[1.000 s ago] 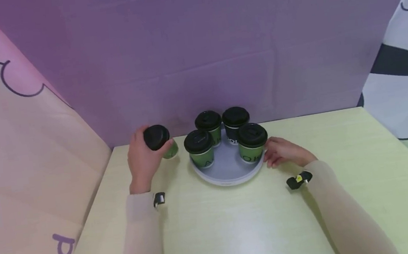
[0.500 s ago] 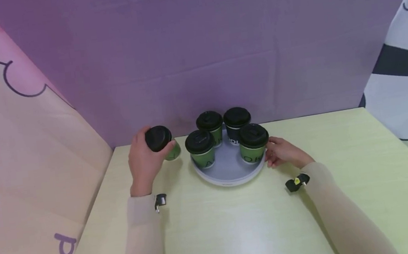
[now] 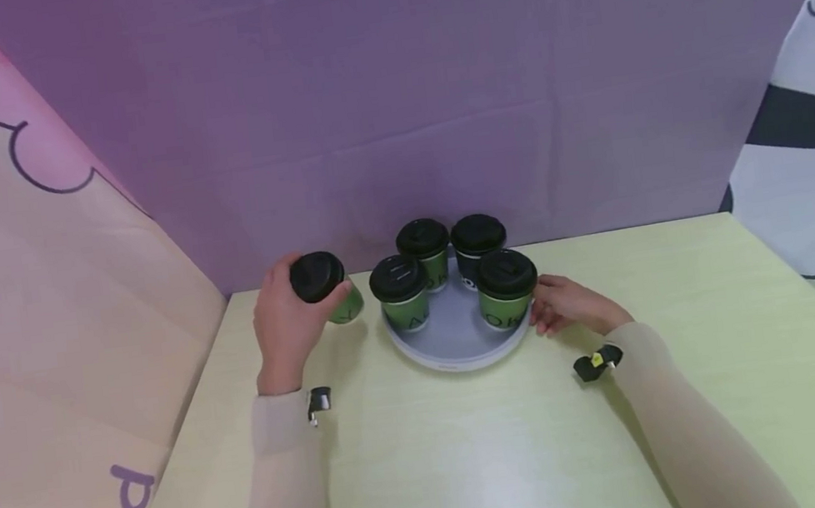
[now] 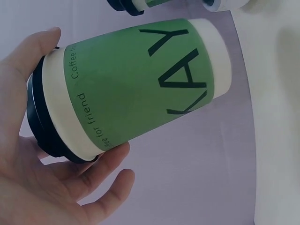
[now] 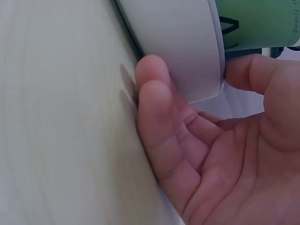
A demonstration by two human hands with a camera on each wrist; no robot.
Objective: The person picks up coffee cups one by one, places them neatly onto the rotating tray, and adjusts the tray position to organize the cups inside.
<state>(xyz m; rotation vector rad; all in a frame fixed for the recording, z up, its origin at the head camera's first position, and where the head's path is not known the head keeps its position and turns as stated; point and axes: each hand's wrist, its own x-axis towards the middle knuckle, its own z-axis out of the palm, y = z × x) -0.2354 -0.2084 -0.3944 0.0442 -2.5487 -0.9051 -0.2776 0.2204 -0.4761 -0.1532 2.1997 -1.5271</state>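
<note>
In the head view my left hand [image 3: 285, 326] holds a green paper coffee cup [image 3: 345, 305] by its black lid, left of a round white turntable [image 3: 457, 353]. The left wrist view shows this cup [image 4: 136, 84] with thumb and fingers round the lid end and "KAY" printed on its sleeve. My right hand [image 3: 568, 304] grips the turntable's right rim. In the right wrist view the thumb lies at the upper edge, with curled fingers against the side wall [image 5: 180, 42]. Several lidded cups stand on the turntable, including a green front-right one [image 3: 504, 310] beside my right thumb.
Also on the turntable are a front-left green cup [image 3: 405, 313], a back green cup [image 3: 436, 272] and a dark cup [image 3: 469, 265]. The pale wooden table [image 3: 431, 461] meets a purple cloth backdrop [image 3: 392, 121] behind; printed cloths hang at both sides.
The turntable has turned slightly: its back cups shifted right, the front-left one backward, and the lettering on the cups turned. My left hand keeps its cup almost still; my right hand stays at the rim.
</note>
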